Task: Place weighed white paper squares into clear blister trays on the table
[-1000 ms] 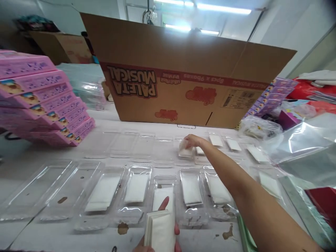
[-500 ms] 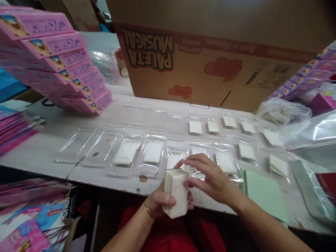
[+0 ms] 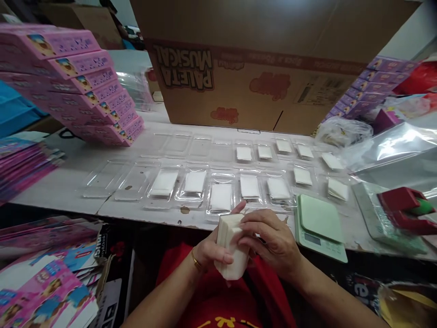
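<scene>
A thick stack of white paper-like sheets [image 3: 228, 239] is gripped in my left hand [image 3: 210, 253], thumb across its front, above my lap. The fingers of my right hand [image 3: 273, 239] are bent against the stack's upper right side; whether they pinch a few sheets is hidden. Just beyond, on the table, lie two rows of clear plastic trays [image 3: 131, 182]. Several hold small white stacks, such as the nearest white stack [image 3: 220, 197]. Trays at the left of both rows have nothing in them. To the right of my hands sits a pale green digital scale [image 3: 322, 218].
A large cardboard box [image 3: 235, 91] stands at the back. Stacked pink boxes [image 3: 78, 86] lean at the left, purple boxes [image 3: 368, 86] at the back right. A red tape dispenser [image 3: 398, 205] rests at right. Printed pink-and-blue cards [image 3: 48, 287] fill the lower left.
My right hand has come down and in, its fingers now bent against the stack instead of spread above it. The view has shifted, showing the whole scale and the tape dispenser.
</scene>
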`<state>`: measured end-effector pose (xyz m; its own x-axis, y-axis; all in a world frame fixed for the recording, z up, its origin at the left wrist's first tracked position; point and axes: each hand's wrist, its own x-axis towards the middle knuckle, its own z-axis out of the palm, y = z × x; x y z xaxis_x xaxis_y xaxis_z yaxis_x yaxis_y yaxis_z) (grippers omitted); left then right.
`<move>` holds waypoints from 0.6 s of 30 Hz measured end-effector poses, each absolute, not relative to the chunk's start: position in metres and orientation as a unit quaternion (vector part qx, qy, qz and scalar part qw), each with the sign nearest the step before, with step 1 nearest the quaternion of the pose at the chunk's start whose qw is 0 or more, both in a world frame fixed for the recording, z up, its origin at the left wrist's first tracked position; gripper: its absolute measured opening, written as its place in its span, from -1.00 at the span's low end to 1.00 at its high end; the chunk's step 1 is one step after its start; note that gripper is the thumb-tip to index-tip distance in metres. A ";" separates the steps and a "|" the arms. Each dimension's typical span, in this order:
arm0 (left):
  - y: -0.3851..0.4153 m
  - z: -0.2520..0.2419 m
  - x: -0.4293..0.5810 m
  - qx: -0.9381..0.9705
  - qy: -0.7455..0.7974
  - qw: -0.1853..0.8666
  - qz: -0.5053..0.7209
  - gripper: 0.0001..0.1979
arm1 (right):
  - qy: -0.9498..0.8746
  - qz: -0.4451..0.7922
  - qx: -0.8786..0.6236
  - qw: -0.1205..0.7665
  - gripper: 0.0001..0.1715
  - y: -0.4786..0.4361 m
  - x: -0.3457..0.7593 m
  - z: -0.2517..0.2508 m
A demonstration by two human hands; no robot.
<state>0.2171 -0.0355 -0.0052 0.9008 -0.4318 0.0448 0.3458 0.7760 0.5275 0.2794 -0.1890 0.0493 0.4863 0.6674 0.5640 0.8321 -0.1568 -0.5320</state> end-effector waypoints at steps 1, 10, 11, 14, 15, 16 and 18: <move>-0.037 -0.004 0.216 0.263 -0.084 0.938 -0.210 0.08 | -0.492 -0.111 -0.751 0.426 -0.79 -0.190 0.276 0.048; -0.041 -0.006 0.213 0.250 -0.076 0.942 -0.209 0.09 | -0.498 -0.185 -0.723 0.441 -0.67 -0.197 0.268 0.035; -0.041 -0.008 0.213 0.244 -0.076 0.944 -0.210 0.09 | -0.498 -0.185 -0.724 0.440 -0.69 -0.198 0.269 0.034; -0.043 -0.014 0.215 0.234 -0.073 0.945 -0.217 0.08 | -0.508 -0.184 -0.729 0.420 -0.74 -0.200 0.272 0.032; -0.043 -0.015 0.215 0.232 -0.069 0.945 -0.219 0.07 | -0.519 -0.187 -0.728 0.407 -0.74 -0.201 0.273 0.031; -0.043 -0.016 0.216 0.230 -0.066 0.946 -0.220 0.07 | -0.532 -0.191 -0.725 0.394 -0.74 -0.202 0.275 0.029; -0.043 -0.017 0.218 0.234 -0.059 0.945 -0.219 0.06 | -0.553 -0.195 -0.719 0.373 -0.72 -0.203 0.276 0.027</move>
<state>0.2179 -0.0434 -0.0172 0.8968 -0.4423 0.0087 0.3871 0.7941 0.4686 0.2764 -0.2029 0.0271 0.3136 0.6493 0.6929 0.9403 -0.1104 -0.3220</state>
